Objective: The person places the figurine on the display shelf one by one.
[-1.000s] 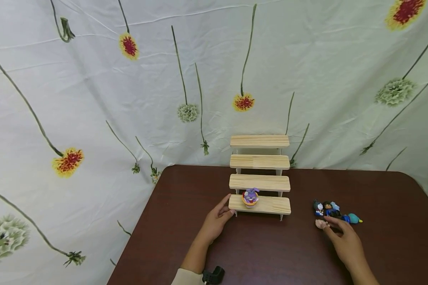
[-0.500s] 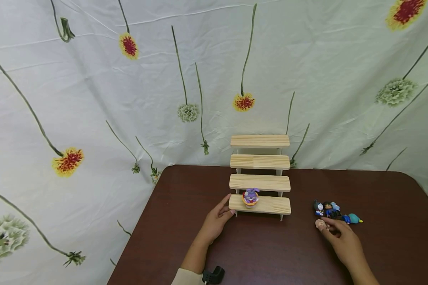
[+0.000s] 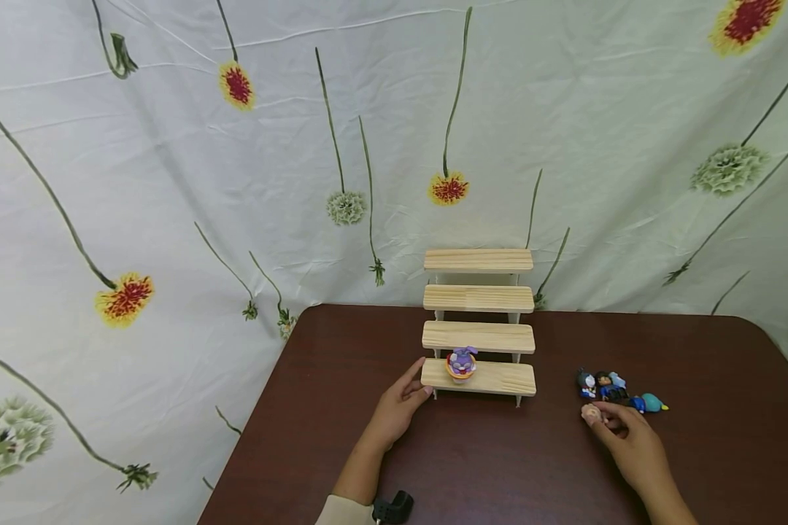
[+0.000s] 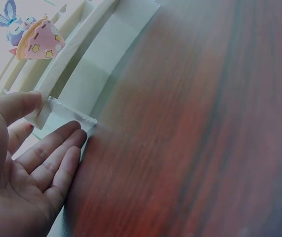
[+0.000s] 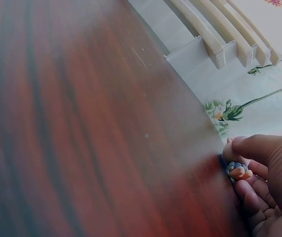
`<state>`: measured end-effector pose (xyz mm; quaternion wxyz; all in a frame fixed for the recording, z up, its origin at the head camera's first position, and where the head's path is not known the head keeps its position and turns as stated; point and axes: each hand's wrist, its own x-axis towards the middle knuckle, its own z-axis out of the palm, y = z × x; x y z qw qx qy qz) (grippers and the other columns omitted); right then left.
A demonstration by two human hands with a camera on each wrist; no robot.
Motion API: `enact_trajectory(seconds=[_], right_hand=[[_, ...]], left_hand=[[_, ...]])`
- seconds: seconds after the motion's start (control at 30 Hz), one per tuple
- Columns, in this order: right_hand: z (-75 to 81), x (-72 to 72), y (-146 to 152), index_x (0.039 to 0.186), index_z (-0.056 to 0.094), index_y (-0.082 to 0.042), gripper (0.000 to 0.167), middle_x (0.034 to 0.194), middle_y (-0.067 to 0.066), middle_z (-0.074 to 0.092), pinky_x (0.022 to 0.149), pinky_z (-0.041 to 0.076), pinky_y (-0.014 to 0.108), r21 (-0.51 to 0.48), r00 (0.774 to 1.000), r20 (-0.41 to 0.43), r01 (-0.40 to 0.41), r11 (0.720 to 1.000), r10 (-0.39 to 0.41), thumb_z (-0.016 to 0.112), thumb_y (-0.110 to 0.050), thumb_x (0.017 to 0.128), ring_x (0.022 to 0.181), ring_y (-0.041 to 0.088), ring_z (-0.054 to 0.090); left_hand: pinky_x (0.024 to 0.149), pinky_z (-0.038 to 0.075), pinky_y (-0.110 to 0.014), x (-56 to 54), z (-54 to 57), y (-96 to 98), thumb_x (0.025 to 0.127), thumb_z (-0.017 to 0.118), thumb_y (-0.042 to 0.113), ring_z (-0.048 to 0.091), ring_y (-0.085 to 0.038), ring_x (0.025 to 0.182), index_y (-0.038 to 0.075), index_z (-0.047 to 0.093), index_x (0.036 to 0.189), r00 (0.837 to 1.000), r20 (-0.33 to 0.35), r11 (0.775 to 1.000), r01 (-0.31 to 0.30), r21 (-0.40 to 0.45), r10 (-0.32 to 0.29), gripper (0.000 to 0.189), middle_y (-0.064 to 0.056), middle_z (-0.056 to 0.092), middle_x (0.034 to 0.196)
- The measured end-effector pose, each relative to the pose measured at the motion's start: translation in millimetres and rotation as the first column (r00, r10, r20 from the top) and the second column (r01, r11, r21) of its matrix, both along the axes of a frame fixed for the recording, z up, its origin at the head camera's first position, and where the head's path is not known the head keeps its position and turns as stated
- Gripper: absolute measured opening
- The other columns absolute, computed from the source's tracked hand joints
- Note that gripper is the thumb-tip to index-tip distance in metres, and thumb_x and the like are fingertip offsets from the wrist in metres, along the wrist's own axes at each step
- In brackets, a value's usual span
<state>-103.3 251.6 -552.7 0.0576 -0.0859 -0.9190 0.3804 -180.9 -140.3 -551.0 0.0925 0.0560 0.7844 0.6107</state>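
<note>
A tiered wooden display stand (image 3: 478,336) with pale steps stands on the dark table. My left hand (image 3: 395,414) is at the left end of its lowest step, thumb and index finger on either side of the board in the left wrist view; the other fingers lie loose. On that step sits a purple long-eared figurine (image 3: 462,362) in a round pink-and-orange base. My right hand (image 3: 638,442) pinches a small pale-pink figurine (image 3: 591,414) between thumb and fingers, low at the table. Its lower part looks blue-grey and orange in the right wrist view.
Just beyond my right hand lie several small figurines (image 3: 609,386), blue, black and white. A teal one with a yellow tip (image 3: 654,402) lies at their right end. A white flower-print cloth (image 3: 289,160) hangs behind the dark brown table (image 3: 499,467).
The pale-pink figurine has turned slightly in my right fingers, and that hand has shifted very little. My left hand and the stand have stayed in place.
</note>
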Motion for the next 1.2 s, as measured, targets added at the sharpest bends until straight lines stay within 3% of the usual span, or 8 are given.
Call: enact_trajectory(seconds=[0.33,0.43,0.63,0.97,1.1,1.2], right_hand=[[5.7,2.6,-1,0.133,0.061,-0.007,0.057,0.118,0.014,0.065,0.069,0.046,0.022,-0.032,0.996,0.086,-0.004,0.999,0.007,0.059,-0.053,0.099,0.082,-0.009,0.046],[7.0,2.3,-1,0.134,0.059,-0.006,0.058,0.115,0.014,0.067,0.07,0.046,0.021,-0.054,0.994,0.111,0.007,0.999,-0.001,0.058,-0.053,0.099,0.082,-0.011,0.047],[7.1,2.6,-2,0.13,0.059,-0.005,0.05,0.114,0.016,0.069,0.07,0.043,0.014,-0.103,0.998,0.053,0.038,0.994,-0.033,0.062,-0.045,0.1,0.082,-0.019,0.044],[14.6,1.1,-8,0.13,0.059,-0.006,0.051,0.115,0.016,0.068,0.07,0.045,0.012,-0.132,0.999,0.025,0.038,0.99,-0.035,0.062,-0.046,0.099,0.083,-0.02,0.044],[18.3,1.4,-12,0.133,0.06,-0.009,0.05,0.117,0.016,0.068,0.07,0.045,0.013,-0.127,0.999,0.002,0.033,0.991,-0.033,0.062,-0.046,0.099,0.084,-0.021,0.045],[20.2,1.5,-14,0.135,0.061,-0.01,0.049,0.118,0.016,0.068,0.07,0.045,0.012,-0.122,0.999,-0.032,0.023,0.992,-0.027,0.062,-0.044,0.1,0.084,-0.021,0.045]], left_hand=[[0.106,0.047,-0.049,1.3,0.9,0.9,0.102,0.062,0.028,0.065,-0.026,0.122,0.03,0.038,0.157,1.0,-0.004,1.0,-0.006,-0.025,0.005,0.06,-0.014,0.07,0.126],[0.106,0.047,-0.05,3.9,5.5,2.5,0.102,0.061,0.027,0.065,-0.027,0.122,0.029,0.039,0.157,1.0,-0.004,0.999,-0.012,-0.038,0.012,0.059,-0.015,0.069,0.126],[0.106,0.046,-0.051,11.5,22.8,6.5,0.102,0.062,0.023,0.065,-0.03,0.121,0.026,0.04,0.156,1.0,-0.006,1.0,-0.015,-0.026,0.015,0.059,-0.017,0.07,0.124],[0.105,0.048,-0.049,1.3,2.9,1.3,0.102,0.061,0.026,0.066,-0.025,0.119,0.027,0.039,0.157,1.0,-0.01,0.999,-0.013,-0.037,0.012,0.059,-0.013,0.071,0.123],[0.105,0.047,-0.05,2.7,6.4,2.0,0.102,0.061,0.025,0.065,-0.026,0.12,0.026,0.038,0.157,1.0,-0.005,0.999,-0.015,-0.04,0.015,0.06,-0.014,0.07,0.124],[0.106,0.046,-0.05,8.5,19.2,4.4,0.102,0.061,0.023,0.065,-0.028,0.12,0.024,0.039,0.157,1.0,-0.005,0.999,-0.018,-0.033,0.017,0.06,-0.015,0.07,0.123]])
